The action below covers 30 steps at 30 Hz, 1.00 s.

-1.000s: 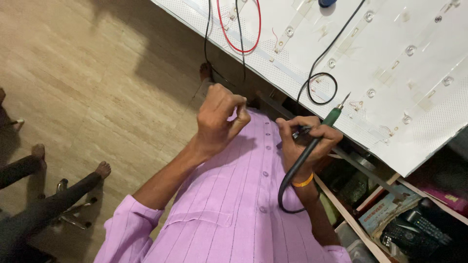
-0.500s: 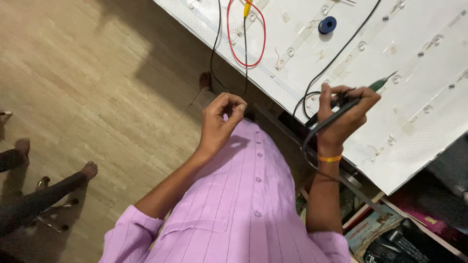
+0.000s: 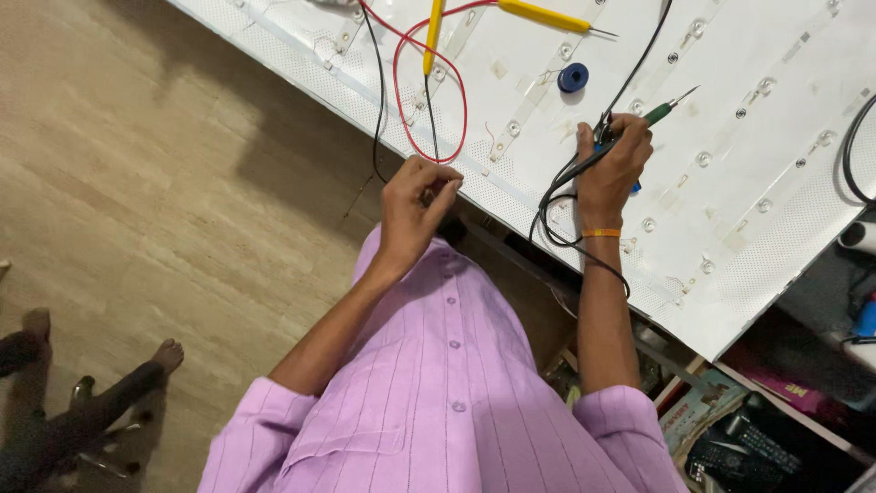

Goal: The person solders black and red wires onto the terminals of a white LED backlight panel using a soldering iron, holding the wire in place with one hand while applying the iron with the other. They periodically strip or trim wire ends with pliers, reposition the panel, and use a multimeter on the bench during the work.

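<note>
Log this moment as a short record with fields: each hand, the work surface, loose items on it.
right hand: grips a green-handled soldering iron, tip over the panel
left hand: fingers pinched together near the panel's edge; what they hold is too small to tell
surface: white panel with strips of small round lenses
loose items: blue spool, yellow probes, red wire loop

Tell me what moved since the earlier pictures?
The right hand carried its green-handled soldering iron up from beside the purple shirt and out over the white panel. The left hand rose a little towards the panel's edge, fingers pinched as before. The red wire loop stayed put.
</note>
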Each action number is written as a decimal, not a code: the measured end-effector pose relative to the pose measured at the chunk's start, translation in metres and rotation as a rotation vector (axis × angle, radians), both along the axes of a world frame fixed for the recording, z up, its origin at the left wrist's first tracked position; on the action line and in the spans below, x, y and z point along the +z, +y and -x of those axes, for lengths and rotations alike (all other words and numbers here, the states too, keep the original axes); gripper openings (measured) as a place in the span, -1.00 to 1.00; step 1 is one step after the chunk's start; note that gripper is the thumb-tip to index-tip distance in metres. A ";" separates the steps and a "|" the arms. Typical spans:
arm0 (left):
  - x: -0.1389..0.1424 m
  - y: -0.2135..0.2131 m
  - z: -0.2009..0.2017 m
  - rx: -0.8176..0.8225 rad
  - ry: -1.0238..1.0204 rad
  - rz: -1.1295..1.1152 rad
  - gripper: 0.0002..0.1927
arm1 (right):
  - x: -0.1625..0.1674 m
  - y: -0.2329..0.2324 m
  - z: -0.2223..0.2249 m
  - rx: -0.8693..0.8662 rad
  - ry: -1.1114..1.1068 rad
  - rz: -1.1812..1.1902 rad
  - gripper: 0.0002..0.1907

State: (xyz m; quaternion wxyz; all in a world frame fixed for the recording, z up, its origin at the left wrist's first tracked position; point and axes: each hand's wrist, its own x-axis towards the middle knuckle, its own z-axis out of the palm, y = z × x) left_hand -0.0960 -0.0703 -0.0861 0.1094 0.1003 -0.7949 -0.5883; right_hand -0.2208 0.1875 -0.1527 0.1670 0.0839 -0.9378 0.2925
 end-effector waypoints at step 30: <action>-0.075 0.040 0.246 -0.141 0.193 0.455 -0.89 | 0.001 -0.055 0.031 0.002 -0.120 0.668 -0.63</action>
